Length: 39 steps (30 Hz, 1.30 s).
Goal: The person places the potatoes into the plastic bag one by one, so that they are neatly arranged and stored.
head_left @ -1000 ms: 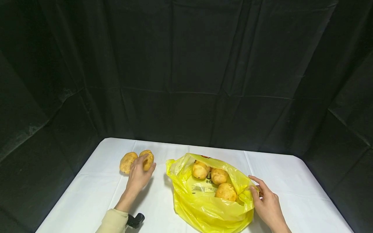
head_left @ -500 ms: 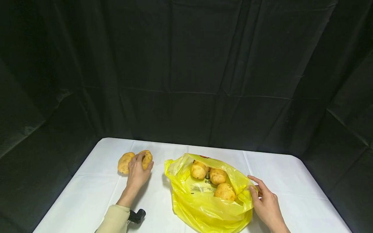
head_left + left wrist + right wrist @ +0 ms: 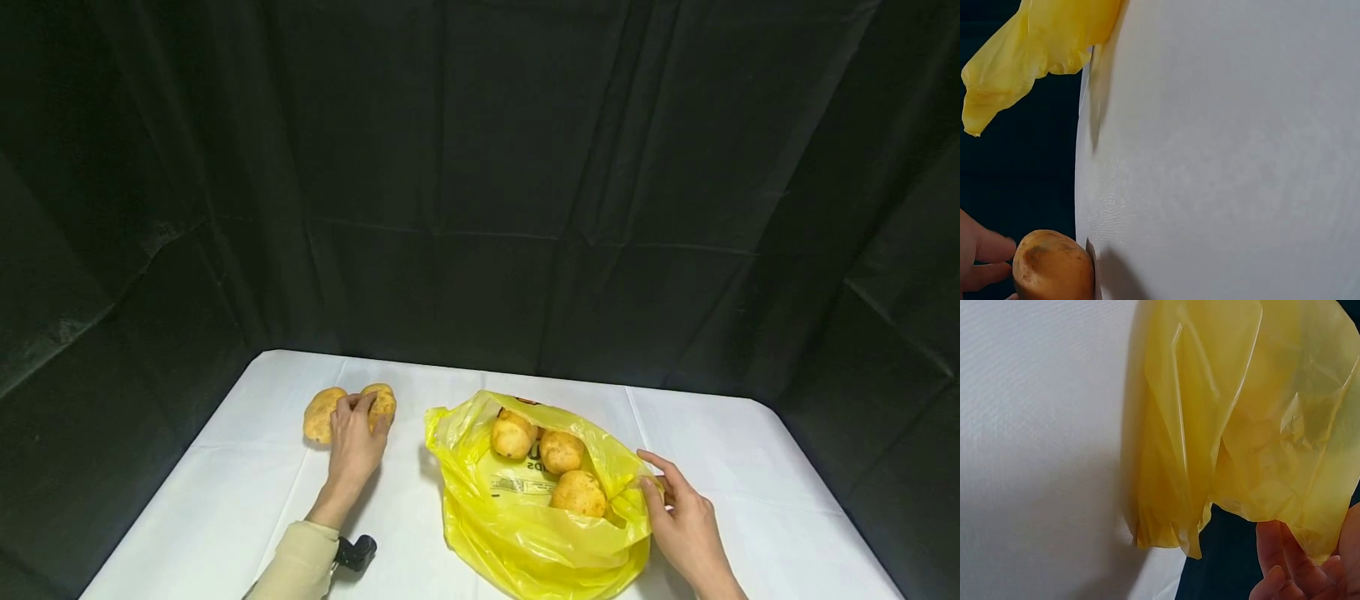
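At the left of the table, my left hand (image 3: 356,442) grips the right one of two potatoes, its fingers on top of and beside that potato (image 3: 383,405). In the left wrist view the fingertips meet the upper side of the potato (image 3: 1054,267), which sits at the table surface. The other potato (image 3: 321,416) lies close on the left, partly behind the hand. My right hand (image 3: 688,525) pinches the right rim of a yellow plastic bag (image 3: 540,554). The bag's mouth gapes upward, showing several potatoes inside, one of them a front potato (image 3: 579,493).
A white cloth covers the table (image 3: 750,467). Black curtains (image 3: 480,183) hang at the back and both sides. A black wrist-worn device (image 3: 356,552) sits by the left sleeve (image 3: 300,558). In the left wrist view, part of the yellow bag (image 3: 1041,56) appears at upper left.
The left hand's fingers and thumb have drawn in slightly around the right potato. My right hand and the bag stay nearly where they were.
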Each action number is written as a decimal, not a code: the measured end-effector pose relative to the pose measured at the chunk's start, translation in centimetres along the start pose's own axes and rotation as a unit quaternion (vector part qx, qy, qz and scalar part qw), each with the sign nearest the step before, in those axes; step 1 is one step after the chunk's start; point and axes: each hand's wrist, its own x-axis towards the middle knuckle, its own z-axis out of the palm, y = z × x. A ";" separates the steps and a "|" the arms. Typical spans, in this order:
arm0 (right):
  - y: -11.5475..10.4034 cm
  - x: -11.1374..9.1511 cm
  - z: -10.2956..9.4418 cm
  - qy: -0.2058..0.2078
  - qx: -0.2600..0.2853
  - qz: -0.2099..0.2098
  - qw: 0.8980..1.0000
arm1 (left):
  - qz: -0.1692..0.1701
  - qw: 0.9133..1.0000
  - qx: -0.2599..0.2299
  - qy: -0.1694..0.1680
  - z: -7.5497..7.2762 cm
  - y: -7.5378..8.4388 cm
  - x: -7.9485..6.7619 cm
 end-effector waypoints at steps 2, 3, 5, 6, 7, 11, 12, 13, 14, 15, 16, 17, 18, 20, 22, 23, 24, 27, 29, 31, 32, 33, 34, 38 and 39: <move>0.0 0.0 0.0 0.000 -0.001 -0.001 1.000 | 0.006 1.000 -0.001 0.009 0.1 -0.1 0.1; 0.0 0.0 0.0 0.001 -0.001 -0.001 1.000 | 0.008 1.000 -0.003 0.012 0.1 -0.1 0.1; 0.1 -0.1 -0.1 0.001 -0.001 -0.002 1.000 | 0.007 1.000 -0.008 0.017 0.2 -0.2 0.2; 0.1 -0.1 -0.1 0.001 -0.002 -0.003 1.000 | 0.007 1.000 -0.010 0.019 0.2 -0.2 0.2; 0.1 -0.1 -0.1 0.000 -0.002 -0.002 1.000 | 0.006 1.000 -0.012 0.021 0.2 -0.2 0.3; 0.2 -0.2 -0.1 -0.002 -0.003 -0.002 1.000 | 0.002 0.999 -0.018 0.028 0.4 -0.3 0.4; 0.3 -0.2 -0.1 -0.001 -0.004 -0.002 1.000 | 0.001 0.999 -0.019 0.029 0.4 -0.3 0.5; 0.3 -0.2 -0.1 0.001 -0.005 -0.003 1.000 | 0.001 0.999 -0.019 0.030 0.5 -0.3 0.5; 0.3 -0.2 -0.1 0.003 -0.006 -0.005 1.000 | 0.000 0.999 -0.020 0.030 0.5 -0.3 0.6; 0.3 -0.2 -0.1 0.005 -0.007 -0.007 1.000 | -0.001 0.999 -0.020 0.029 0.5 -0.3 0.6; 0.3 -0.1 -0.1 0.007 -0.007 -0.009 1.000 | -0.001 0.999 -0.019 0.030 0.6 -0.3 0.7; 0.3 -0.1 -0.1 0.008 -0.007 -0.011 1.000 | -0.004 0.999 -0.019 0.029 0.6 -0.3 0.7; 0.3 -0.1 -0.1 0.009 -0.008 -0.012 1.000 | -0.005 0.999 -0.017 0.026 0.6 -0.3 0.8; 0.2 -0.1 -0.2 0.010 -0.008 -0.015 1.000 | -0.005 1.000 -0.013 0.022 0.6 -0.2 0.8; 0.2 -0.1 -0.2 0.009 -0.006 -0.015 1.000 | -0.003 1.000 -0.009 0.011 0.6 -0.2 0.9; 0.2 -0.1 -0.2 0.007 -0.006 -0.015 1.000 | -0.005 1.000 -0.008 0.001 0.5 -0.1 0.9; 0.3 -0.1 -0.2 0.007 -0.007 -0.015 1.000 | -0.005 1.000 -0.008 -0.008 0.6 0.0 1.0; 0.3 -0.1 -0.2 0.003 -0.005 -0.011 1.000 | -0.009 0.999 -0.013 -0.034 0.8 0.3 1.0; 0.3 -0.1 -0.2 0.002 -0.005 -0.007 1.000 | -0.015 0.999 -0.016 -0.050 1.0 0.4 1.0; 0.3 -0.1 -0.3 -0.001 -0.005 -0.003 1.000 | -0.018 0.998 -0.016 -0.057 1.1 0.5 1.0; 0.3 -0.1 -0.3 -0.001 -0.006 -0.002 1.000 | -0.020 0.998 -0.014 -0.059 1.1 0.6 1.0; 0.3 -0.1 -0.3 -0.001 -0.006 -0.002 1.000 | -0.023 0.998 -0.013 -0.062 1.1 0.6 1.0; 0.3 -0.1 -0.3 0.000 -0.006 -0.003 1.000 | -0.026 0.997 -0.011 -0.065 1.1 0.6 1.0; 0.4 -0.1 -0.4 0.008 -0.007 -0.011 1.000 | -0.045 0.996 -0.004 -0.077 1.2 0.6 0.9; 0.4 -0.1 -0.4 0.008 -0.007 -0.012 1.000 | -0.051 0.996 -0.004 -0.080 1.2 0.5 0.8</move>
